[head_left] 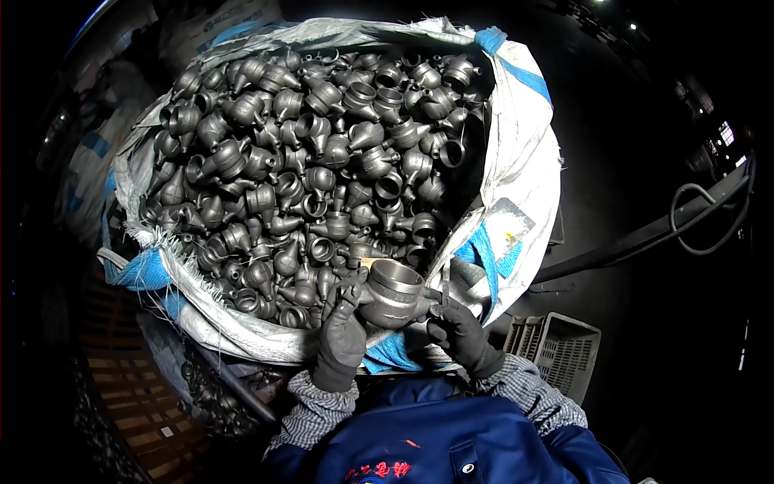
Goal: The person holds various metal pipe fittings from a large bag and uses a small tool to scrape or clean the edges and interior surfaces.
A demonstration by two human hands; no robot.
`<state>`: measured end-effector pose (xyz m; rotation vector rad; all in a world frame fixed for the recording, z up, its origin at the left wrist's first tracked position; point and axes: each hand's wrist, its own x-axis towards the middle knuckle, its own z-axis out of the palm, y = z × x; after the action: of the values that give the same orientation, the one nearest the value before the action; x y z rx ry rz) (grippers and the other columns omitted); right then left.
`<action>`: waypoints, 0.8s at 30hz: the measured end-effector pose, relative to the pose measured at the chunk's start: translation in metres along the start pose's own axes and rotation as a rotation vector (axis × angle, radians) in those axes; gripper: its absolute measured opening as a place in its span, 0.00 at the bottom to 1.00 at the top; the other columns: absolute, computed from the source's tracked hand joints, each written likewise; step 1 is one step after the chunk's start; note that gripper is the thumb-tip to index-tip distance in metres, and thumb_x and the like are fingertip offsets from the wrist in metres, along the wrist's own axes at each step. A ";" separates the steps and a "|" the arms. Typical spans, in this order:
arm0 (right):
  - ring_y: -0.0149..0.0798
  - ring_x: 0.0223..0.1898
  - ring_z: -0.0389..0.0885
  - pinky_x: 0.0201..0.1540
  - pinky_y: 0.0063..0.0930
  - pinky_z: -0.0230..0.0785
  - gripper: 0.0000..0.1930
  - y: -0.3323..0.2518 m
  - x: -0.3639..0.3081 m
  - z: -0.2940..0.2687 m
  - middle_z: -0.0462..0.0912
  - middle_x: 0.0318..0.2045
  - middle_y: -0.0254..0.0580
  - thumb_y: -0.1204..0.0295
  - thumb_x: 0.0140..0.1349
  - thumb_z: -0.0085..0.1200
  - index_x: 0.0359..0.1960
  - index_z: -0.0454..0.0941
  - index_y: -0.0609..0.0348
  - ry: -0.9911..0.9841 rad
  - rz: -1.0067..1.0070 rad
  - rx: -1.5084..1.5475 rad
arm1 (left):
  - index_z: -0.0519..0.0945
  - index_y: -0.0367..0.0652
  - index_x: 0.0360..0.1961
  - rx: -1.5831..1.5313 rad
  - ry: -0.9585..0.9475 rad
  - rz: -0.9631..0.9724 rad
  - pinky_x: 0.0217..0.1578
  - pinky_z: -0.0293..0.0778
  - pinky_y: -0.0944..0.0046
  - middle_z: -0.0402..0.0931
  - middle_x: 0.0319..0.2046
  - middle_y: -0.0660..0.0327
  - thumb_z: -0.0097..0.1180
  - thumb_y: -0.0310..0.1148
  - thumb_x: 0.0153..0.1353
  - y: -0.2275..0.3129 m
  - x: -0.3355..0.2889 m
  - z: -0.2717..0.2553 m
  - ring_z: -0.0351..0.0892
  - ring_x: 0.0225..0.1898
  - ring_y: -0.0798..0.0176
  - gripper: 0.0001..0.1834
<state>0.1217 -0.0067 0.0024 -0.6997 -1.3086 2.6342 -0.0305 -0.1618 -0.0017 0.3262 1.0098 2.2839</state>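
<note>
A dark grey metal casting [392,300] with a round body and a wide, ringed open mouth is held up over the near rim of a big white woven sack [528,153]. My left hand [343,339], in a dark glove, grips its left side. My gloved right hand [461,331] is closed at the casting's right end. Beside those right fingers a narrow grey strip [446,278] stands up; whether the hand holds it, I cannot tell. Behind the held piece, the sack is heaped with many similar castings [322,153], lying at all angles.
Blue straps [145,270] hang on the sack's frayed rim. To the right stands a grey plastic crate [568,351], with a dark bar [629,242] and looped cable [709,214] above it. Brown slatted boards [133,387] and more dark parts [205,387] lie at the lower left.
</note>
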 end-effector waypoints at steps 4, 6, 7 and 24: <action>0.20 0.19 0.62 0.17 0.14 0.54 0.18 -0.002 0.003 -0.002 0.74 0.26 0.30 0.69 0.68 0.43 0.56 0.69 0.63 -0.032 0.115 0.250 | 0.70 0.38 0.58 0.101 0.010 -0.070 0.64 0.61 0.51 0.70 0.57 0.55 0.57 0.42 0.63 0.005 -0.004 0.007 0.66 0.61 0.58 0.27; 0.21 0.18 0.62 0.17 0.14 0.53 0.17 -0.002 0.004 -0.006 0.73 0.26 0.31 0.69 0.68 0.43 0.55 0.69 0.63 -0.034 0.128 0.264 | 0.66 0.38 0.61 0.096 -0.047 -0.104 0.63 0.65 0.50 0.68 0.57 0.54 0.55 0.42 0.64 0.008 -0.004 0.013 0.65 0.63 0.56 0.29; 0.21 0.18 0.62 0.18 0.14 0.53 0.16 -0.007 0.003 -0.002 0.73 0.25 0.30 0.69 0.68 0.43 0.54 0.69 0.63 -0.019 0.130 0.260 | 0.65 0.38 0.62 0.088 -0.083 -0.102 0.61 0.67 0.49 0.68 0.57 0.53 0.54 0.43 0.65 0.011 -0.005 0.018 0.65 0.62 0.55 0.29; 0.23 0.26 0.67 0.29 0.18 0.60 0.23 -0.044 -0.004 0.009 0.74 0.32 0.33 0.72 0.69 0.47 0.66 0.64 0.61 0.001 -0.230 -0.576 | 0.56 0.36 0.67 0.104 0.084 -0.344 0.54 0.75 0.60 0.71 0.54 0.53 0.64 0.22 0.55 0.004 -0.024 -0.024 0.75 0.52 0.60 0.40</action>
<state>0.1167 0.0130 0.0423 -0.5591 -2.0345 2.0794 -0.0245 -0.1928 -0.0150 0.0888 1.1339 1.9527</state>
